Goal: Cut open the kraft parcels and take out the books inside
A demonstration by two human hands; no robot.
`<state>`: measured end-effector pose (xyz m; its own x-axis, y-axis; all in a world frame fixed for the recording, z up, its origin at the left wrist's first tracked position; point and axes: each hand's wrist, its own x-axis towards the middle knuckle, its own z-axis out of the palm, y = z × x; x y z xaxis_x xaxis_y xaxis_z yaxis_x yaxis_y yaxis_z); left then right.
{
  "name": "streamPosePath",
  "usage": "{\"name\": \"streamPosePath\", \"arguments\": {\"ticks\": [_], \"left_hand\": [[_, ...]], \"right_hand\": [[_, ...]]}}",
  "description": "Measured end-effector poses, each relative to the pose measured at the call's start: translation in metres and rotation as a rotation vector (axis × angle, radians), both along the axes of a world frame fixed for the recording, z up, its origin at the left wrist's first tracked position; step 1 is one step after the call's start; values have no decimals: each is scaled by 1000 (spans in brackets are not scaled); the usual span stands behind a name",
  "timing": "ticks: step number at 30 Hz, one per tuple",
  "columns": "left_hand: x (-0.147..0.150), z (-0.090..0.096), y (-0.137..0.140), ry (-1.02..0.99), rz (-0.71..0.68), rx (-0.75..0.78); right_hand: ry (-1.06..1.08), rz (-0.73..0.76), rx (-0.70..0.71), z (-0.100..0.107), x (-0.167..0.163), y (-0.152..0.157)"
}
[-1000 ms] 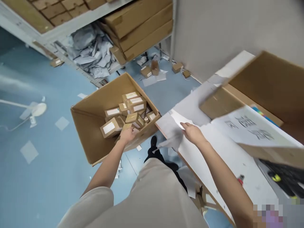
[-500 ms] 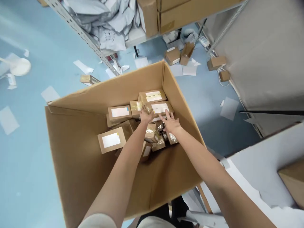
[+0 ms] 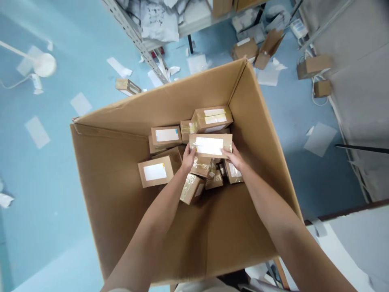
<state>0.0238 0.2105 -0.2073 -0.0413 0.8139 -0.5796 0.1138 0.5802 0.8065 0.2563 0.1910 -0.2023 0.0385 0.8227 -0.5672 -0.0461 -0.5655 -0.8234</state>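
Note:
Inside a large open cardboard box [image 3: 109,194], both my hands hold one small cardboard box with a white label [image 3: 209,146]. My left hand [image 3: 188,159] grips its left end, and my right hand [image 3: 235,157] grips its right end, thumbs on the labelled face. Beneath and around it lie several smaller parcels. One taped parcel [image 3: 214,117] is just behind it, a box with a blue-marked label [image 3: 166,136] lies to the left, and another labelled box [image 3: 154,172] sits nearer the left wall. A tape-covered parcel [image 3: 192,188] lies below my left hand.
A metal shelf [image 3: 136,40] with grey bags [image 3: 159,20] stands beyond the large box. Papers [image 3: 81,104] and small cartons [image 3: 314,66] are scattered on the blue floor. A grey wall is at the right, with a white surface [image 3: 352,239] at the lower right.
My hands have closed on the labelled box and raised it off the pile; before, my right hand was spread above the parcels. The view has shifted, so the large box sits further right.

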Motion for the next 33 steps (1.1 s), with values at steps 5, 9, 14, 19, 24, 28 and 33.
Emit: {"name": "streamPosePath", "arguments": {"ticks": [5,9,14,19,24,28,33], "left_hand": [[-12,82,-23,2,-86,177],[-27,147,-42,75,-146,306],[-37,228,-76,163,-204,443],[1,298,-126,74,-371,664],[99,323,-204,-236,-619,434],[173,315,-273,-325,-732,206],[230,267,-332,-316,-643,74]], "right_hand": [[52,-61,83,64,-11,-44],[39,-34,160,120,-21,-70],[-65,-38,310,203,-24,-111],[-211,-242,422,291,26,-201],[-393,-496,330,334,136,-314],[-361,-567,205,327,225,-374],[-235,-456,107,282,285,-394]]}}
